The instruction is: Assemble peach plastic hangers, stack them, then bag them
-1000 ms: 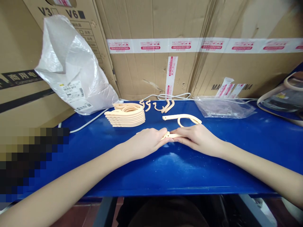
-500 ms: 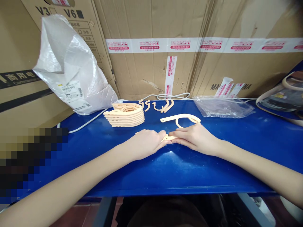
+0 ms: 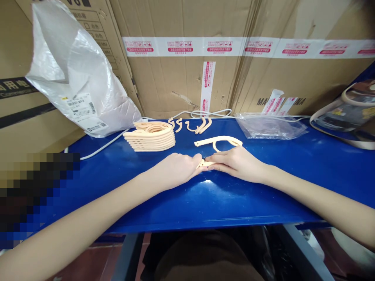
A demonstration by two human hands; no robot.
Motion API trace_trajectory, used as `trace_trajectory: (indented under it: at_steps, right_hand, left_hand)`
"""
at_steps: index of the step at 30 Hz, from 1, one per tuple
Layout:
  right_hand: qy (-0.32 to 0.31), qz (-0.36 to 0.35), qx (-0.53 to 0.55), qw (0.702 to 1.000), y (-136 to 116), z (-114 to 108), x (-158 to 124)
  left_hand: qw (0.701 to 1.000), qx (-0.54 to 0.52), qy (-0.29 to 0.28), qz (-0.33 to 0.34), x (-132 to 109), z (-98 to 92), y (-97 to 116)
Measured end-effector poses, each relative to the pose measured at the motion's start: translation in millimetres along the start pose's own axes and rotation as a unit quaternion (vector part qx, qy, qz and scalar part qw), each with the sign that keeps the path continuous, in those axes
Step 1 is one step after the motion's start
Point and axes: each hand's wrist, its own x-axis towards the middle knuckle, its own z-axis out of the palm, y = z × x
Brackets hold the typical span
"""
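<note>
My left hand (image 3: pixel 175 169) and my right hand (image 3: pixel 236 164) meet fingertip to fingertip on the blue table (image 3: pixel 205 195), both pinched on a small cream plastic piece (image 3: pixel 204 163) that is mostly hidden under the fingers. Just behind my right hand lies a cream plastic hanger part (image 3: pixel 218 141) with a loop. A neat stack of cream hanger parts (image 3: pixel 150 136) sits behind my left hand. Several small cream hooks (image 3: pixel 190 125) lie at the table's back edge.
A white plastic bag (image 3: pixel 79 78) leans on cardboard boxes (image 3: pixel 222 58) at the back left. A clear plastic bag (image 3: pixel 271 127) lies at the back right. A white cable (image 3: pixel 102 146) runs along the back. A dark bag (image 3: pixel 345 117) sits far right.
The view has tipped down a little, so everything sits higher in the frame. Both hands stay pinched together on the small cream piece; the fingers have shifted only slightly.
</note>
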Motion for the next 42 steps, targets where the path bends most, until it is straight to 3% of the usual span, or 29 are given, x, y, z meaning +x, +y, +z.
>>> trace_trajectory:
  at_steps: [11,27,32,37,42]
  right_hand:
    - [-0.042,0.030,0.059,0.997,0.9,0.2,1.9]
    - [-0.039,0.033,0.083,0.995,-2.1,-4.0,2.3]
    - [-0.023,0.031,0.063,0.997,-2.3,-7.2,1.8]
    - [-0.021,0.027,0.092,0.995,-0.2,-5.4,1.5]
    - [-0.001,0.020,0.115,0.993,0.8,-4.0,1.1]
  left_hand:
    - [1.000,-0.005,-0.013,0.006,-0.5,-0.8,2.0]
    - [1.000,-0.010,0.014,-0.007,0.4,3.1,4.3]
    - [0.998,-0.052,0.019,0.003,-3.9,-3.4,0.9]
    - [0.983,-0.183,-0.002,0.011,-5.0,-3.2,-3.2]
    - [0.968,-0.249,-0.001,0.013,-3.5,-1.6,-6.2]
